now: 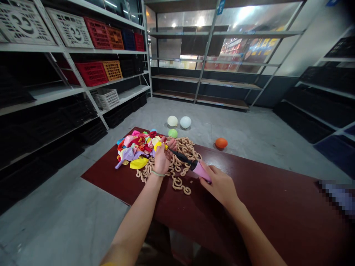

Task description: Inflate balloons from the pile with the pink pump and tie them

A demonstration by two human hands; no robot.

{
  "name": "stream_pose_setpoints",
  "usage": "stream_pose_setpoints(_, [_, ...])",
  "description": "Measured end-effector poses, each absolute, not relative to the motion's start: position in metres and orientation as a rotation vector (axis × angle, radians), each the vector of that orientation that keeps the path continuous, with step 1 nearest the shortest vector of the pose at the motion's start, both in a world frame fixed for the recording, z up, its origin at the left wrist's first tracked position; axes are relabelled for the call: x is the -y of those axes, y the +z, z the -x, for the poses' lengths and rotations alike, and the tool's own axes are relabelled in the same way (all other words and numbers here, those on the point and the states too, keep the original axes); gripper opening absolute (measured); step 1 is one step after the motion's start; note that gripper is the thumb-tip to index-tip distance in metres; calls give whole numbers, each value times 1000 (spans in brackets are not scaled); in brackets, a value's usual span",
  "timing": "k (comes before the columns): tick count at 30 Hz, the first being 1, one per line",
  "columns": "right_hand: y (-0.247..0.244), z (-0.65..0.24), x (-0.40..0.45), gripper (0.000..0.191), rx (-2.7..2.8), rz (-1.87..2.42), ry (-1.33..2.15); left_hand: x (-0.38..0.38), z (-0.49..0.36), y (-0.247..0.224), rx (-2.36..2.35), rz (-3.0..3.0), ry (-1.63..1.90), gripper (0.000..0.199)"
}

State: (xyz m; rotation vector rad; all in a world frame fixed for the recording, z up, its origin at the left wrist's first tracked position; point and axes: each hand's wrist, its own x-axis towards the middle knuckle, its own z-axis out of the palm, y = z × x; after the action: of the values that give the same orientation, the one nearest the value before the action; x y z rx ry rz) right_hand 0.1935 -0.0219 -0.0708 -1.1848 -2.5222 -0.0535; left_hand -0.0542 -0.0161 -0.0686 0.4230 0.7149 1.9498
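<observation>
My right hand (220, 184) is wrapped round the pink barrel of a balloon pump (200, 170), whose black nozzle end points left toward my other hand. A small yellow balloon (159, 146) is pinched between the thumb and fingers of my left hand (163, 158), palm turned up. The pump's tip reaches the balloon's edge; whether it sits inside the neck I cannot tell. Just left of that hand lies a heap of limp, many-coloured balloons (135, 147). Beneath and behind both hands spreads a pile of beige, curled, chain-like pieces (186, 147).
The dark red table (249, 184) runs off to the right, where a blurred purple item (338, 195) lies. Inflated balloons rest beyond it, among them an orange one (221, 143) and a pale blue one (185, 122). Shelving with crates (95, 72) lines the left.
</observation>
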Motion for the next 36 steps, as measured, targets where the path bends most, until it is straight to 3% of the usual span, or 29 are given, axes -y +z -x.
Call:
stream_pose_setpoints(15, [-77, -190, 23, 61, 2494, 1220, 23, 14, 34, -79, -791, -517, 1902, 50])
stream_pose_setpoints(20, [-82, -187, 22, 62, 2455, 1174, 79, 14, 21, -76, -732, -453, 1877, 32])
stream_pose_setpoints(26, [-87, -187, 19, 55, 2365, 1044, 161, 5, 1, -59, -782, -422, 1973, 31])
stream_pose_setpoints(36, [-88, -188, 15, 63, 2440, 1190, 0, -18, 2, -50, -936, -345, 2159, 28])
